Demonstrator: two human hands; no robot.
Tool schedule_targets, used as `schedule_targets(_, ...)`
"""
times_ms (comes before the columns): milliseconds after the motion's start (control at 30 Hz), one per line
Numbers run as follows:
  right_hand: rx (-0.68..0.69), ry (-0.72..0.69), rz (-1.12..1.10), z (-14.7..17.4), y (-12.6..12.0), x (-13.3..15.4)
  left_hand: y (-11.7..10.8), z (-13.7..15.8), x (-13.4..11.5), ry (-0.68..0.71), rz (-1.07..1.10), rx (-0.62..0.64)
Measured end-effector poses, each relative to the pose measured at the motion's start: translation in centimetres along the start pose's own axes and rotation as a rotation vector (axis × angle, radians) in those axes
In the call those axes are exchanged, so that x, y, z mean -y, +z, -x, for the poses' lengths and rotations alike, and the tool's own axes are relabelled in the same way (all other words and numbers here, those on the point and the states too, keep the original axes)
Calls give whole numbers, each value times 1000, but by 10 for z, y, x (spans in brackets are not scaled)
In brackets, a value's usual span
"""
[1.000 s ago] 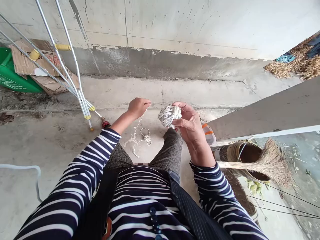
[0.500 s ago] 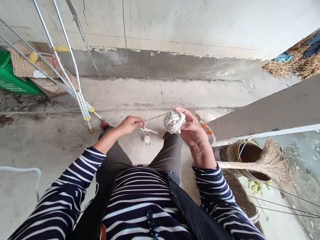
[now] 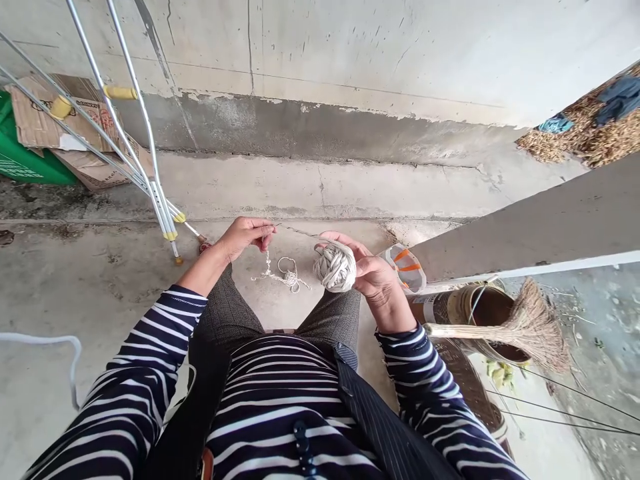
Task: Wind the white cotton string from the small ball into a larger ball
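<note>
A white ball of yarn (image 3: 336, 267) rests in my right hand (image 3: 373, 267), with the fingers curled round its far side and the thumb against its right. From its top a thin strand (image 3: 299, 231) runs leftward to my left hand (image 3: 247, 237). That hand is closed, pinching the strand between thumb and fingers. Below it hangs a knotted or crocheted length of cord (image 3: 269, 263). A small loose tangle of the same pale cord (image 3: 291, 281) shows just above the floor between my knees; whether it touches the floor I cannot tell.
Metal crutches (image 3: 145, 173) lean at the left by flattened cardboard (image 3: 50, 120) and a green bin (image 3: 25, 157). On the right, a straw broom (image 3: 537, 327) lies across a bucket (image 3: 473, 310), near a concrete ledge (image 3: 525, 220). A white cable (image 3: 50, 339) lies at far left.
My left hand has moved left and slightly up. The yarn ball, in my right hand, has come a little left and down and has turned. The hanging cord has swung.
</note>
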State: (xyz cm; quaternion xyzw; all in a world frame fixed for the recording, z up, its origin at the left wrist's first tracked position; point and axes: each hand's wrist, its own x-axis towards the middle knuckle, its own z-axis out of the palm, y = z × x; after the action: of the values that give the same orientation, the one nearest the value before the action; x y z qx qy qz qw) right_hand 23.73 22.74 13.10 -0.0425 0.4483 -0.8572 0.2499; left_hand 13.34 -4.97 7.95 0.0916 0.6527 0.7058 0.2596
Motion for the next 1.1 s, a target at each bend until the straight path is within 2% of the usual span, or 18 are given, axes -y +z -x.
schedule_targets(133,-44,-4,-5,1,-9,-3,-8,5,-5,-8,-52,19)
schedule_targets(300,-36,23,3,2,-15,-7,-11,9,-7,79,1,33)
schedule_targets(433,6,20,25,2,-12,-7,-8,5,-5,63,93,11)
schedule_targets(567,26,-8,56,3,-4,-1,2,3,-4,26,112,46)
schedule_targets(767,-28,-130,204,3,3,6,13,7,7,-77,57,165)
schedule_targets(900,-8,-142,257,2,9,10,16,13,18,-161,45,257)
schedule_targets(1000,-97,-220,289,-4,12,12,27,21,23,-242,26,425)
schedule_targets(1100,-245,-336,352,-17,9,9,47,32,22,-250,99,546)
